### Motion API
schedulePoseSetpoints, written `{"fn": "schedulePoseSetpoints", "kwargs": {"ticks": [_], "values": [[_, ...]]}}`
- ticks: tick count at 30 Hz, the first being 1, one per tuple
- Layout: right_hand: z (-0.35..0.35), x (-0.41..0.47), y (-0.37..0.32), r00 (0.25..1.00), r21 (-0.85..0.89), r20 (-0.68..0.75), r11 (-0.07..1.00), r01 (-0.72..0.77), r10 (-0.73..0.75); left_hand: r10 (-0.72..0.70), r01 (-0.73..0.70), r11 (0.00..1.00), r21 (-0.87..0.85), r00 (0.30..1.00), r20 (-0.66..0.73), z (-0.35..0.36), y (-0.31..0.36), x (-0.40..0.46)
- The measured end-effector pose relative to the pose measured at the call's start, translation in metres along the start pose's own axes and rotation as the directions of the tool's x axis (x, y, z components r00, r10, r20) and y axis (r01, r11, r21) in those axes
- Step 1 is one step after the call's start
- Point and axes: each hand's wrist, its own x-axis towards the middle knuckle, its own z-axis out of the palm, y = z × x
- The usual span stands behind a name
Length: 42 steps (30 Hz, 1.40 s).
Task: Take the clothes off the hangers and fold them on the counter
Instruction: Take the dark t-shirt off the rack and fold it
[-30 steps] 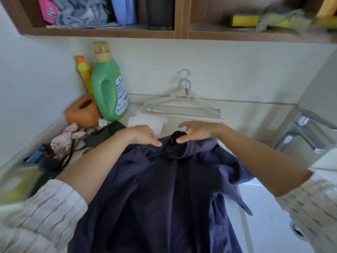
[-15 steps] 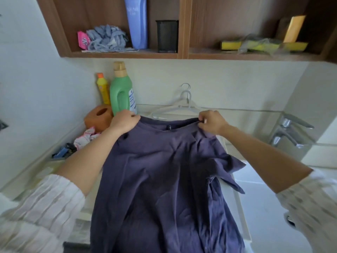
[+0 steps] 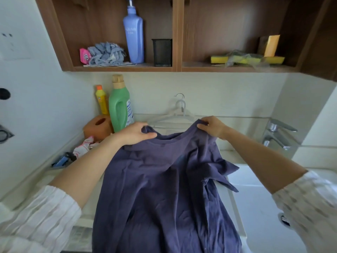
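Both hands pinch the shoulders of a dark purple cotton shirt (image 3: 164, 179), left hand (image 3: 135, 133) and right hand (image 3: 211, 126), holding it over the desk's (image 3: 54, 178) front edge, white plastic hangers (image 3: 175, 117) lying at its back edge.

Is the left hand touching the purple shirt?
Touching. The head view shows the left hand gripping the purple shirt at its shoulder, fingers curled round the fabric.

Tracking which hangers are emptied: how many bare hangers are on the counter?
2, stacked together at the back of the counter against the wall: front hanger, rear hanger. The shirt may hide more.
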Motion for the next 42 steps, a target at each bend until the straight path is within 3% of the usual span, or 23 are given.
{"fn": "schedulePoseSetpoints", "kwargs": {"ticks": [4,8,10,12,15,19,21,25,27,30,33,36,39,42], "values": [[0.001,0.002,0.005,0.998,-0.119,-0.056,0.993,-0.002,-0.005,-0.032,0.031,0.999,0.006,0.993,0.115,-0.007,-0.022,0.011],[-0.01,-0.005,0.002,1.0,0.02,0.023,1.0,-0.001,0.0,-0.15,0.131,0.985,0.111,0.972,0.183,-0.018,-0.015,0.007],[-0.017,-0.007,0.001,0.984,-0.099,0.175,0.995,-0.024,0.041,-0.195,0.199,0.98,-0.002,0.964,0.183,-0.02,-0.013,0.007],[-0.021,-0.003,0.005,0.965,-0.327,0.234,0.944,-0.037,0.119,-0.205,0.247,0.949,-0.195,0.956,0.211,-0.024,-0.018,0.009],[-0.025,0.003,0.016,0.987,-0.459,0.088,0.885,-0.078,0.133,-0.227,0.296,0.917,-0.268,0.938,0.261,-0.029,-0.031,0.015],[-0.029,0.004,0.027,0.969,-0.332,-0.219,0.926,-0.18,0.11,-0.125,0.165,0.983,-0.081,0.925,0.36,-0.025,-0.031,0.012],[-0.03,0.004,0.027,0.949,-0.272,-0.283,0.938,-0.216,0.137,-0.097,0.086,0.995,0.047,0.926,0.366,-0.019,-0.032,0.015],[-0.024,-0.007,0.01,0.942,-0.121,-0.321,0.983,-0.141,0.096,0.011,-0.045,0.959,0.278,0.993,0.121,-0.014,-0.04,0.019],[-0.017,-0.022,-0.008,0.977,-0.093,-0.215,0.995,-0.026,0.006,0.024,-0.001,0.951,0.309,0.997,-0.072,-0.018,-0.049,0.018],[-0.003,-0.051,-0.033,0.994,-0.262,0.057,0.959,0.108,-0.097,-0.011,0.091,0.959,0.27,0.959,-0.283,-0.021,-0.064,0.015],[0.001,-0.064,-0.033,0.991,-0.418,0.129,0.907,0.042,0.014,-0.058,0.099,0.988,0.121,0.95,-0.306,-0.013,-0.055,0.009],[-0.003,-0.07,-0.018,0.984,-0.368,-0.08,0.913,-0.178,0.159,-0.069,0.078,0.996,0.035,0.973,-0.221,0.007,-0.031,0.003],[-0.008,-0.071,-0.006,0.877,-0.172,-0.401,0.919,-0.354,0.263,-0.046,0.056,0.997,0.049,0.983,-0.18,0.022,-0.014,-0.004],[-0.013,-0.072,-0.004,0.789,-0.045,-0.485,0.891,-0.453,0.377,0.036,-0.034,0.996,-0.078,0.999,0.03,0.021,-0.011,-0.01]]}}
